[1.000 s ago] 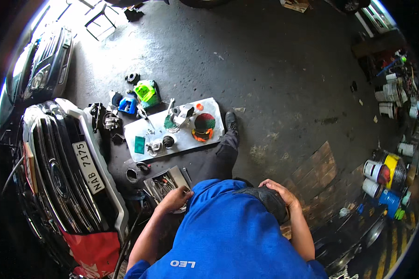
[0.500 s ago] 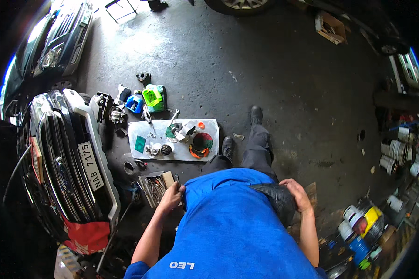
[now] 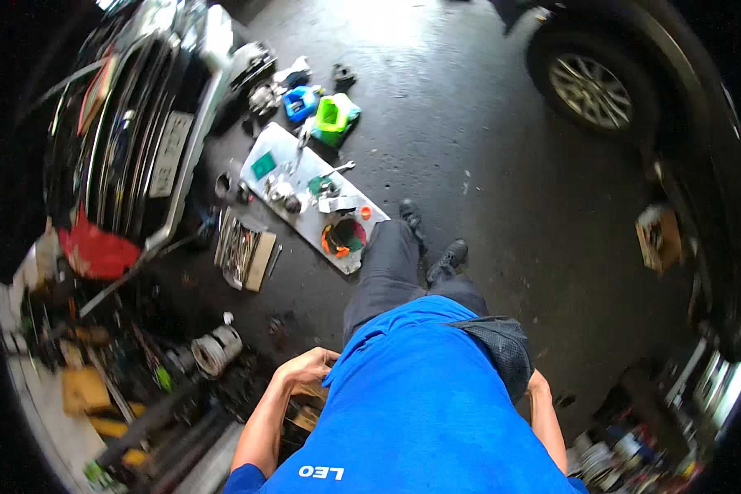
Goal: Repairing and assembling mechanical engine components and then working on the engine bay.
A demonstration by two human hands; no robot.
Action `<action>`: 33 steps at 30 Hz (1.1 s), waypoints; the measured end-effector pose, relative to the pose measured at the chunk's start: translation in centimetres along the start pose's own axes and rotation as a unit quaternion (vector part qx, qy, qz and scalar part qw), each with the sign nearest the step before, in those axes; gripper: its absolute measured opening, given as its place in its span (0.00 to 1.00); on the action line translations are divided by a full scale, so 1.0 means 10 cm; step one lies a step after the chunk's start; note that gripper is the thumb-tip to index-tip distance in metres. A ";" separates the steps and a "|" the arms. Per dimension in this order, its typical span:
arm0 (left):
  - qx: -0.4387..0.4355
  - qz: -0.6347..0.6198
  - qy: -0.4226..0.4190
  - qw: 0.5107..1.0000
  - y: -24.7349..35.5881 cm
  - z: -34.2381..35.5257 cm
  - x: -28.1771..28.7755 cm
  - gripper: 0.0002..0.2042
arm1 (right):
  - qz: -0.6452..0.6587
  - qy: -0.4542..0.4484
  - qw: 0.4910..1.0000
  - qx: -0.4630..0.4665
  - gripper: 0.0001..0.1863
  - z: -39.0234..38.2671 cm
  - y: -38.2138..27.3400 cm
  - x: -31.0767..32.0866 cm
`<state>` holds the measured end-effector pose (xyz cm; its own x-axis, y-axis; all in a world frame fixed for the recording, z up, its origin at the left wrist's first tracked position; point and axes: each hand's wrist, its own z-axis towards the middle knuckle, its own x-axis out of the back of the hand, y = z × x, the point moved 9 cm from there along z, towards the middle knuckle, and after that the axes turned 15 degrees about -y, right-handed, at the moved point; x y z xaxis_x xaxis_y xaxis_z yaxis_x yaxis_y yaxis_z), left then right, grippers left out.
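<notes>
My left hand (image 3: 307, 368) is beside the left edge of my blue shirt (image 3: 424, 395). Its fingers curl in against the cloth, and their tips are hidden there. On the other side, my right hand (image 3: 538, 385) shows only in part, behind a black mesh pouch (image 3: 506, 350) at my waist; its fingers are out of sight. Ahead and left of my feet, a pale metal sheet (image 3: 309, 232) lies on the floor. It bears a wrench (image 3: 337, 170), metal parts (image 3: 283, 196), a green square (image 3: 263, 165), an orange cap (image 3: 365, 212) and a round container (image 3: 350, 235).
Blue (image 3: 301, 102) and green (image 3: 332, 114) cut-open jugs stand past the sheet. A tool tray (image 3: 239, 251) lies nearer. A car front (image 3: 140, 140) borders the left, a car wheel (image 3: 593, 90) the far right. A cardboard box (image 3: 660, 239) and a metal cylinder (image 3: 216, 350) sit on the floor.
My view and body have turned to the right, and my feet have stepped. The wheel and box now show larger at right. My right hand has slipped further behind the pouch.
</notes>
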<state>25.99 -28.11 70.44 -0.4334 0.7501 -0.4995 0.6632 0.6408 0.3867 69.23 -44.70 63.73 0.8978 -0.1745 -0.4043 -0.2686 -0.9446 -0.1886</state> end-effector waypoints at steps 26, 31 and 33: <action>-0.101 -0.107 0.038 0.988 1.28 0.92 0.55 0.17 | -0.396 -0.171 0.868 -0.247 0.21 1.44 -4.36 0.66; 0.040 -0.248 0.367 0.896 0.58 1.06 2.15 0.16 | -0.774 0.040 0.631 -0.020 0.16 3.50 -6.39 0.37; 0.059 -0.220 0.439 0.869 0.39 1.11 3.06 0.16 | -0.763 -0.016 0.640 0.087 0.13 4.55 -6.65 -0.27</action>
<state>22.08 -4.50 48.10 -0.9255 0.3052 0.2242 0.3501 0.9152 0.1995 68.81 31.28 36.63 0.1528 0.9235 0.3517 0.8756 0.0385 -0.4815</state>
